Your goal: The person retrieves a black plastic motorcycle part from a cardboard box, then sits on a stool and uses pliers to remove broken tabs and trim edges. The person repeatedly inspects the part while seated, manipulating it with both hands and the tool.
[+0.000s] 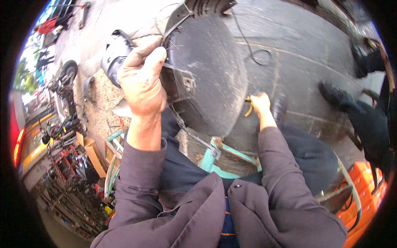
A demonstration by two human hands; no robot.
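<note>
My left hand [144, 80] is closed on the left edge of a large black curved panel [211, 62], which looks like a vehicle mudguard. A bracket with a small metal plate [188, 84] sits on the panel beside my wrist. From the panel's lower side a dark cable [186, 129] runs down to a clear connector [215, 153] near my lap. My right hand [261, 104], lower and to the right of the panel, is closed around a tool with yellow handles [249, 108], perhaps pliers; its working end is hidden.
A turquoise metal frame [213, 163] stands between my legs. Left of my left hand lies a black and grey part [115, 56]. Tools and metal parts [74, 165] crowd the left side beside a cardboard box [91, 153]. A person's legs [364, 120] and an orange seat [364, 198] are at right.
</note>
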